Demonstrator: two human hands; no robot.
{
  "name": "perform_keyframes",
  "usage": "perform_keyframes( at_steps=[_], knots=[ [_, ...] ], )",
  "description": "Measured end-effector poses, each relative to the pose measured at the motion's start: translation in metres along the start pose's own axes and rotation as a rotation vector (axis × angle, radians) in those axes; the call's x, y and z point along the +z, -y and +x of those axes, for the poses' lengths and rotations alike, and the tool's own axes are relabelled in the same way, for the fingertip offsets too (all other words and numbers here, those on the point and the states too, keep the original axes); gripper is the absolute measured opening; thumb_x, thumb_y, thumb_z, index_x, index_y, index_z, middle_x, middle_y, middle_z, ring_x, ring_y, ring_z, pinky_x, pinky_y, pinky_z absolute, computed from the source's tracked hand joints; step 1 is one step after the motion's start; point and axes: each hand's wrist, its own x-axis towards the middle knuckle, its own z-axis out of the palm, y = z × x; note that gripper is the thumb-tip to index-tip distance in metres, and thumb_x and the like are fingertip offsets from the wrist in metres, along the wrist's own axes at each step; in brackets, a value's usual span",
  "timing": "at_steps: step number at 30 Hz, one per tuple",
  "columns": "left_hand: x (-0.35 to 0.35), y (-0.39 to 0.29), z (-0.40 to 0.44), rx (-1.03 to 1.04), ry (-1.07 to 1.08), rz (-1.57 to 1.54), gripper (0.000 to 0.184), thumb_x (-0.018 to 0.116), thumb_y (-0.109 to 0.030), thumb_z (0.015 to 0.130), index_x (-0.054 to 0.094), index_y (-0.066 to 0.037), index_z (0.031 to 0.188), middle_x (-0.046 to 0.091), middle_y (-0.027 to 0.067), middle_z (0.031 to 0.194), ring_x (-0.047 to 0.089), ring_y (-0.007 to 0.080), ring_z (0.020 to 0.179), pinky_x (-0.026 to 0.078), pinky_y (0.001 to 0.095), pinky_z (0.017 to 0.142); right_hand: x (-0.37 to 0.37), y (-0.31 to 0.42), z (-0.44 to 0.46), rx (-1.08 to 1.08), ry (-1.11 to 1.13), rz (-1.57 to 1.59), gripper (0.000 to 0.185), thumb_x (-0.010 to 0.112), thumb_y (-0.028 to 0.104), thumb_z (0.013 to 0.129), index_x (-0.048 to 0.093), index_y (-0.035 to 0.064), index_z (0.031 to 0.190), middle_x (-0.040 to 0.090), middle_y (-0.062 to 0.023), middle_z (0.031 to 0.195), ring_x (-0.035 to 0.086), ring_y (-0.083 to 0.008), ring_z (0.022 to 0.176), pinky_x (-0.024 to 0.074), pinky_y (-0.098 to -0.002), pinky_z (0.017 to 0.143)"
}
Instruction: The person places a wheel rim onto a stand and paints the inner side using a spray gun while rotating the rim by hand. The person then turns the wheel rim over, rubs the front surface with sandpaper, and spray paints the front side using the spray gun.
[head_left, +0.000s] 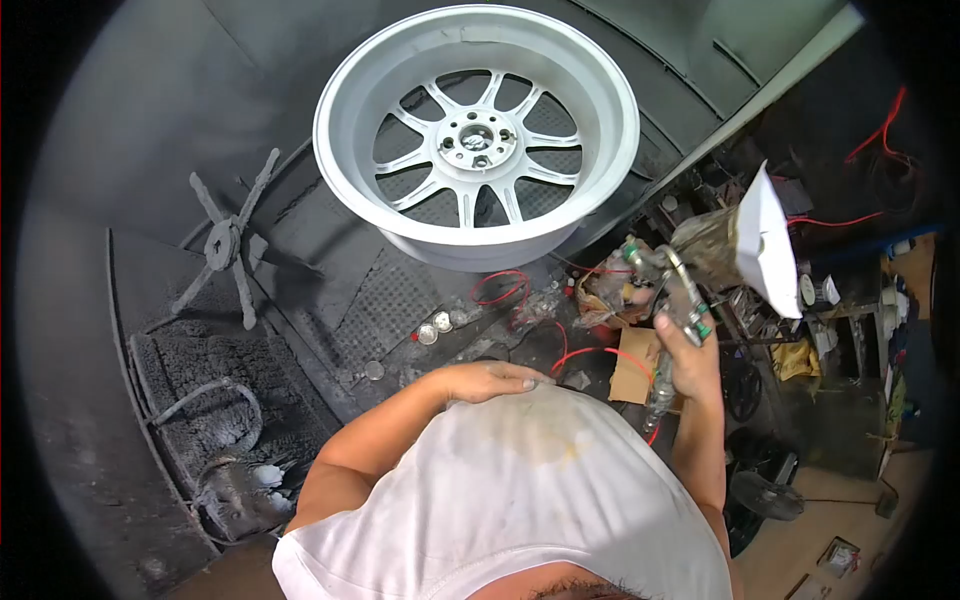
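A spray gun is gripped by my right hand, with the fingers wrapped round its handle. Its murky cup is tilted to the right, and a white sheet-like piece covers the cup's end. Against the front of the white shirt lies my left hand, flat and holding nothing. Beyond both hands is a light grey wheel rim, spoked, its hollow side towards me. What supports the rim is hidden.
A red hose loops over the cluttered floor near cardboard. At left stand a coated cross-shaped stand and a dark shaggy panel. Crowded shelves line the right. Dark walls enclose the left and back.
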Motion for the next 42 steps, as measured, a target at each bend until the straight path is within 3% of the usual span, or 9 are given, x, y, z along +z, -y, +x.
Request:
perform_keyframes(
  at_steps=[1, 4, 9, 15, 20, 23, 29, 37, 42],
  knots=[
    [-0.005, -0.001, 0.002, -0.013, -0.041, 0.151, 0.037, 0.060, -0.027, 0.099, 0.065, -0.002, 0.126, 0.067, 0.0135, 0.122, 0.061, 0.0225, 0.115, 0.045, 0.0367, 0.101, 0.000, -0.010, -0.008, 0.054, -0.023, -0.015, 0.058, 0.072, 0.023, 0.093, 0.050, -0.0022, 0.141, 0.072, -0.0096, 0.109, 0.061, -0.0100, 0.065, 0.0514, -0.0278, 0.051],
    [-0.003, -0.008, 0.010, 0.038, -0.431, 0.301, 0.017, 0.068, -0.014, 0.095, 0.075, -0.002, 0.105, 0.076, 0.0090, 0.096, 0.070, 0.0182, 0.090, 0.055, 0.0352, 0.083, -0.005, -0.021, -0.019, 0.068, 0.137, -0.004, 0.060, 0.069, 0.018, 0.094, 0.046, -0.0018, 0.145, 0.069, -0.0089, 0.106, 0.068, -0.0141, 0.084, 0.0517, -0.0242, 0.050],
    [0.008, -0.017, 0.029, -0.054, -0.577, 0.369, 0.016, 0.074, -0.017, 0.093, 0.073, -0.002, 0.097, 0.072, 0.0051, 0.080, 0.061, 0.0131, 0.073, 0.050, 0.0340, 0.069, -0.032, -0.024, -0.037, 0.131, 0.237, 0.106, 0.062, 0.067, 0.019, 0.096, 0.043, -0.0009, 0.149, 0.068, -0.0088, 0.110, 0.069, -0.0153, 0.097, 0.0508, -0.0221, 0.051],
    [0.058, -0.014, 0.050, -0.197, -0.587, 0.410, 0.017, 0.078, -0.016, 0.089, 0.073, -0.003, 0.098, 0.070, 0.0060, 0.079, 0.060, 0.0132, 0.072, 0.049, 0.0333, 0.068, -0.076, -0.001, -0.060, 0.161, 0.371, 0.115, 0.064, 0.069, 0.028, 0.097, 0.044, 0.0018, 0.150, 0.067, -0.0069, 0.110, 0.067, -0.0133, 0.095, 0.0472, -0.0213, 0.051],
    [0.085, -0.042, 0.055, -0.164, -0.800, 0.429, 0.016, 0.077, -0.009, 0.086, 0.071, -0.001, 0.098, 0.069, 0.0124, 0.085, 0.064, 0.0200, 0.075, 0.051, 0.0351, 0.069, -0.119, 0.006, -0.054, 0.077, 0.285, -0.060, 0.058, 0.072, 0.028, 0.096, 0.051, 0.0003, 0.144, 0.068, -0.0071, 0.105, 0.064, -0.0131, 0.093, 0.0520, -0.0284, 0.085],
    [0.089, -0.059, 0.049, -0.167, -0.916, 0.530, 0.015, 0.078, -0.006, 0.086, 0.071, 0.000, 0.097, 0.069, 0.0080, 0.085, 0.063, 0.0152, 0.074, 0.051, 0.0325, 0.069, -0.145, 0.006, -0.041, -0.053, 0.188, -0.110, 0.060, 0.072, 0.027, 0.096, 0.050, -0.0001, 0.145, 0.070, -0.0052, 0.107, 0.065, -0.0123, 0.095, 0.0521, -0.0279, 0.086],
    [0.074, -0.095, 0.018, 0.177, -1.338, 0.744, 0.015, 0.076, 0.001, 0.080, 0.072, 0.000, 0.094, 0.069, 0.0132, 0.085, 0.066, 0.0262, 0.078, 0.053, 0.0357, 0.072, -0.154, 0.001, -0.024, -0.141, 0.015, -0.222, 0.051, 0.072, 0.023, 0.096, 0.057, -0.0004, 0.138, 0.068, -0.0026, 0.102, 0.062, -0.0100, 0.087, 0.0515, -0.0262, 0.079],
    [0.043, -0.140, -0.004, 0.335, -1.563, 1.122, 0.037, 0.077, -0.004, 0.083, 0.070, -0.002, 0.119, 0.068, 0.0153, 0.121, 0.064, 0.0325, 0.114, 0.050, 0.0387, 0.098, -0.129, 0.000, -0.060, 0.124, 0.471, 0.106, 0.060, 0.070, 0.026, 0.095, 0.050, 0.0036, 0.147, 0.069, -0.0037, 0.105, 0.065, -0.0101, 0.086, 0.0503, -0.0209, 0.057],
    [0.018, -0.120, 0.007, 0.049, -1.493, 1.367, 0.062, 0.068, -0.031, 0.094, 0.050, -0.008, 0.149, 0.044, 0.0164, 0.156, 0.034, 0.0385, 0.149, 0.023, 0.0563, 0.121, -0.127, -0.009, -0.048, 0.078, 0.391, 0.035, 0.054, 0.071, 0.019, 0.095, 0.054, 0.0004, 0.142, 0.068, -0.0032, 0.099, 0.063, -0.0098, 0.081, 0.0528, -0.0258, 0.071]
  ],
)
